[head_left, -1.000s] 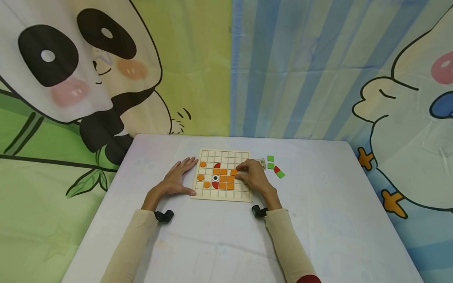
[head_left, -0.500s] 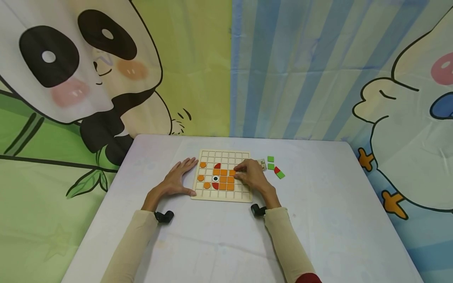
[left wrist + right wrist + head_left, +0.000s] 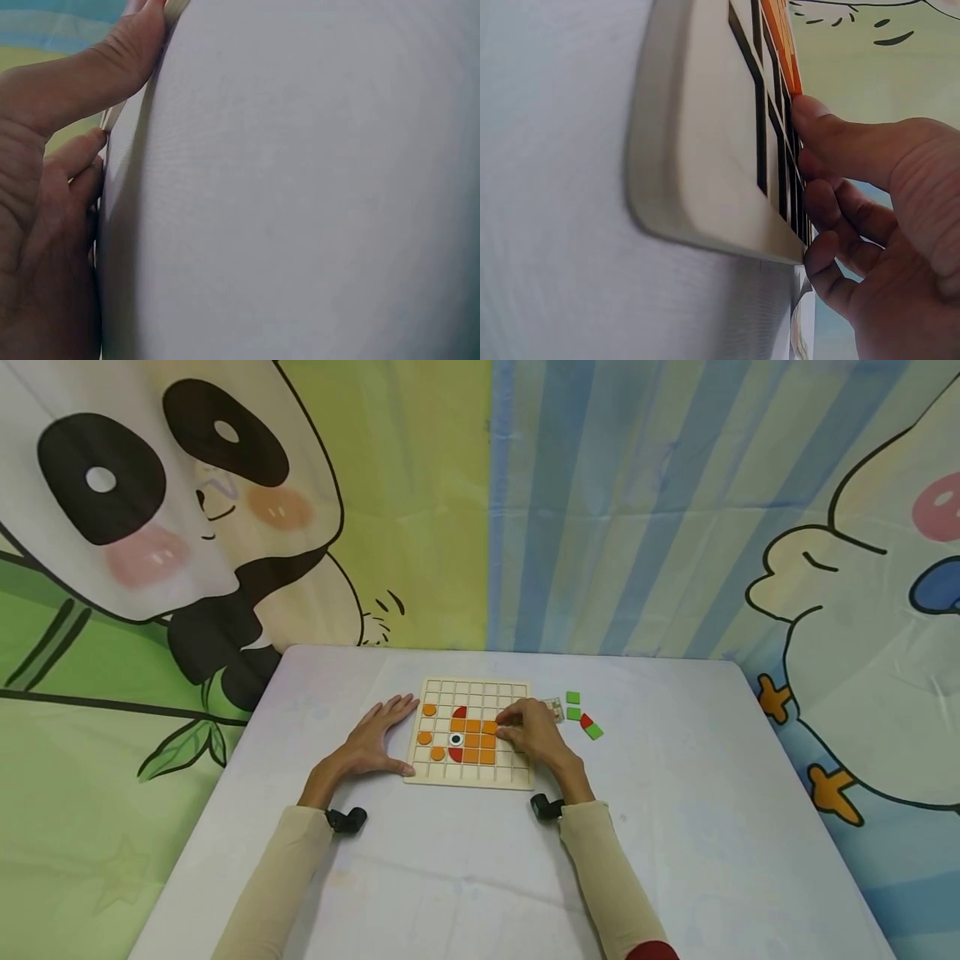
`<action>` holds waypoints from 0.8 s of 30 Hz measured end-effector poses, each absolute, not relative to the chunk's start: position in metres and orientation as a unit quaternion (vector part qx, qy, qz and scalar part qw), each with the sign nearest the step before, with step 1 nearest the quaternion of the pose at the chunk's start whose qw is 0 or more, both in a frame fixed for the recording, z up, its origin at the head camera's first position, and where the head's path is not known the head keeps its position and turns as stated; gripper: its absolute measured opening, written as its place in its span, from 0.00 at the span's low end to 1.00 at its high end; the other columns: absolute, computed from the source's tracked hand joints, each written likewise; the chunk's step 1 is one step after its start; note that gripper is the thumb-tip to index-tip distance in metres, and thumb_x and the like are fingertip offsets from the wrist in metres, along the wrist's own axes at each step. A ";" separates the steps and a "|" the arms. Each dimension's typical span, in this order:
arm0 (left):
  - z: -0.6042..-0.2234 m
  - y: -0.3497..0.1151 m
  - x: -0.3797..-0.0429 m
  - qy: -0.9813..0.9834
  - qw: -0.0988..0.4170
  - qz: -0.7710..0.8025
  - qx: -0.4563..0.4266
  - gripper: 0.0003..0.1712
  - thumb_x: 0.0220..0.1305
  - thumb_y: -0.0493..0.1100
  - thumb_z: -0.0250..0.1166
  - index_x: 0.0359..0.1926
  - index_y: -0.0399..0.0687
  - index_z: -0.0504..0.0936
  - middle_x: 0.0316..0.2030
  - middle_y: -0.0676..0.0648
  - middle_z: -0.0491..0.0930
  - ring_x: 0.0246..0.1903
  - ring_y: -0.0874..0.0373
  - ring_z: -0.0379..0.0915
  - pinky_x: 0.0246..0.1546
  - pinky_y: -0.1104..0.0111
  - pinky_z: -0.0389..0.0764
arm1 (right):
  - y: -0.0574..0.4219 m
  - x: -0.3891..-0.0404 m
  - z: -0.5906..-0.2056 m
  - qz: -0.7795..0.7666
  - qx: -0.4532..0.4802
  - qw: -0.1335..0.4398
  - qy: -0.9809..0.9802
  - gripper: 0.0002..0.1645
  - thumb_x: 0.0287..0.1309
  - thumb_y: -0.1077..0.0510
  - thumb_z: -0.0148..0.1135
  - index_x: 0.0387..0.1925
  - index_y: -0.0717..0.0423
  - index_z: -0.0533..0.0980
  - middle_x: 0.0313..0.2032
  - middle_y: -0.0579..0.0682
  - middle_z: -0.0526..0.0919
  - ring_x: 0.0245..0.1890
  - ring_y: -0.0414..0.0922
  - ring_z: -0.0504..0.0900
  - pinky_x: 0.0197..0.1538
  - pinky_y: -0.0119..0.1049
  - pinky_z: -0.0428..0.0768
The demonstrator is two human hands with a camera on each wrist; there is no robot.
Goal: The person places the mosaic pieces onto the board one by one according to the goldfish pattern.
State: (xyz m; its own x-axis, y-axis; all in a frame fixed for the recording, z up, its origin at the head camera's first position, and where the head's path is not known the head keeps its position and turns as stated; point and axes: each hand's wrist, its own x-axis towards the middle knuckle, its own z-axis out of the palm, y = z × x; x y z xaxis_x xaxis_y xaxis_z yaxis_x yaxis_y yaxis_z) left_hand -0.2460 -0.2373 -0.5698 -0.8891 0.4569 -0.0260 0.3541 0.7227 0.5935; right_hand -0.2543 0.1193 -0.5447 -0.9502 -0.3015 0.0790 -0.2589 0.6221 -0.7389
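Note:
A cream wooden grid board (image 3: 442, 777) lies on the table. My left hand (image 3: 369, 741) touches its left edge, thumb and fingers spread; the left wrist view shows the thumb (image 3: 112, 64) at that edge. My right hand (image 3: 540, 732) has thumb and fingertips at an orange square tile (image 3: 489, 727) at the upper right of a block of orange squares (image 3: 472, 741). In the right wrist view, the thumb tip (image 3: 807, 106) meets the end of the orange row. An eye tile (image 3: 456, 740), red curved tiles (image 3: 460, 712) and orange discs (image 3: 429, 710) also sit on the board.
Right of the board lie several green square tiles (image 3: 573, 697) and a red piece (image 3: 587, 721). A small pale patterned piece (image 3: 556, 708) is partly behind my right hand. The white table (image 3: 450, 877) backs onto cartoon-printed cloth (image 3: 420, 510).
The orange square tile under my right fingers has shifted slightly left, closing up against the neighbouring orange squares. My left hand keeps its place at the board's edge.

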 end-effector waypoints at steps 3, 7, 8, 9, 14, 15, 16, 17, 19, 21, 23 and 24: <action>-0.570 -0.238 -0.246 0.925 0.086 0.299 0.216 0.81 0.40 0.62 0.91 0.88 0.45 0.53 0.89 0.39 0.49 0.88 0.35 0.39 0.90 0.38 0.37 | 0.118 -0.254 -0.545 -0.405 -0.153 0.024 0.901 0.09 0.64 0.61 0.79 0.45 0.57 0.92 0.45 0.52 0.91 0.44 0.47 0.88 0.53 0.45 0.90; -0.570 -0.237 -0.245 0.925 0.090 0.301 0.213 0.81 0.41 0.62 0.91 0.88 0.47 0.53 0.89 0.39 0.49 0.88 0.35 0.39 0.89 0.38 0.37 | 0.118 -0.253 -0.545 -0.412 -0.149 0.024 0.898 0.10 0.63 0.61 0.80 0.46 0.58 0.91 0.44 0.53 0.91 0.44 0.49 0.89 0.53 0.46 0.91; -0.570 -0.237 -0.245 0.925 0.090 0.301 0.213 0.81 0.41 0.62 0.91 0.88 0.47 0.53 0.89 0.39 0.49 0.88 0.35 0.39 0.89 0.38 0.37 | 0.118 -0.253 -0.545 -0.414 -0.149 0.024 0.898 0.10 0.63 0.61 0.80 0.46 0.58 0.91 0.44 0.53 0.91 0.44 0.49 0.88 0.53 0.47 0.91; -0.570 -0.237 -0.245 0.925 0.090 0.301 0.212 0.81 0.41 0.63 0.90 0.88 0.47 0.53 0.89 0.39 0.49 0.89 0.35 0.39 0.90 0.38 0.37 | 0.118 -0.252 -0.545 -0.415 -0.148 0.023 0.898 0.10 0.63 0.61 0.80 0.46 0.58 0.91 0.44 0.53 0.91 0.44 0.49 0.88 0.53 0.47 0.91; -0.571 -0.236 -0.246 0.926 0.091 0.301 0.210 0.80 0.41 0.64 0.90 0.89 0.49 0.53 0.89 0.40 0.49 0.89 0.36 0.39 0.90 0.38 0.37 | 0.118 -0.252 -0.545 -0.407 -0.151 0.018 0.901 0.08 0.64 0.60 0.79 0.45 0.56 0.91 0.44 0.52 0.91 0.44 0.48 0.88 0.53 0.46 0.90; -0.571 -0.236 -0.246 0.925 0.092 0.302 0.211 0.80 0.41 0.64 0.90 0.89 0.49 0.53 0.89 0.40 0.49 0.89 0.36 0.39 0.90 0.38 0.37 | 0.118 -0.252 -0.545 -0.405 -0.152 0.018 0.901 0.08 0.64 0.60 0.79 0.45 0.56 0.91 0.45 0.52 0.91 0.44 0.48 0.88 0.54 0.46 0.90; -0.571 -0.235 -0.246 0.924 0.093 0.304 0.211 0.80 0.41 0.64 0.90 0.89 0.49 0.53 0.89 0.40 0.49 0.89 0.35 0.39 0.90 0.38 0.37 | 0.119 -0.252 -0.545 -0.405 -0.153 0.017 0.901 0.08 0.65 0.60 0.79 0.45 0.56 0.91 0.44 0.52 0.91 0.44 0.47 0.88 0.54 0.46 0.90; -0.571 -0.235 -0.245 0.924 0.094 0.305 0.212 0.80 0.41 0.64 0.90 0.88 0.48 0.53 0.89 0.40 0.49 0.89 0.35 0.39 0.89 0.37 0.37 | 0.119 -0.252 -0.545 -0.405 -0.153 0.017 0.901 0.08 0.65 0.60 0.79 0.45 0.56 0.91 0.45 0.52 0.91 0.45 0.48 0.89 0.54 0.46 0.90; -0.572 -0.236 -0.246 0.924 0.095 0.303 0.211 0.81 0.41 0.64 0.90 0.89 0.49 0.53 0.89 0.40 0.49 0.89 0.35 0.39 0.89 0.38 0.37 | 0.120 -0.251 -0.545 -0.410 -0.155 0.015 0.899 0.10 0.65 0.60 0.79 0.46 0.57 0.91 0.45 0.53 0.92 0.46 0.49 0.90 0.55 0.47 0.91; -0.572 -0.236 -0.246 0.925 0.097 0.301 0.210 0.81 0.41 0.64 0.90 0.89 0.49 0.53 0.89 0.40 0.49 0.89 0.36 0.39 0.90 0.39 0.37 | 0.122 -0.250 -0.544 -0.414 -0.155 0.011 0.897 0.12 0.65 0.60 0.79 0.48 0.58 0.91 0.47 0.54 0.91 0.47 0.50 0.91 0.56 0.48 0.91; -0.572 -0.237 -0.247 0.926 0.097 0.300 0.208 0.81 0.41 0.64 0.90 0.89 0.50 0.53 0.89 0.40 0.49 0.89 0.36 0.39 0.90 0.39 0.37 | 0.125 -0.249 -0.542 -0.415 -0.151 0.005 0.897 0.14 0.64 0.60 0.79 0.50 0.59 0.91 0.48 0.54 0.91 0.48 0.51 0.91 0.57 0.49 0.91; -0.572 -0.237 -0.247 0.926 0.097 0.301 0.208 0.81 0.41 0.64 0.90 0.89 0.50 0.53 0.89 0.41 0.49 0.89 0.37 0.38 0.90 0.40 0.37 | 0.128 -0.248 -0.541 -0.417 -0.149 0.000 0.897 0.15 0.64 0.59 0.80 0.50 0.59 0.90 0.48 0.54 0.91 0.49 0.51 0.90 0.57 0.49 0.91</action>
State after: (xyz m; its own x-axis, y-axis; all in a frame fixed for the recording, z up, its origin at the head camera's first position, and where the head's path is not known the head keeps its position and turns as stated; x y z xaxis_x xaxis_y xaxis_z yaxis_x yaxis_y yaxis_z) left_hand -0.2470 -0.2374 -0.5717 -0.8948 0.4430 -0.0556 0.3257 0.7329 0.5973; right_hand -0.2481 0.1280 -0.5407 -0.9558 -0.2671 0.1230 -0.2663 0.6088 -0.7473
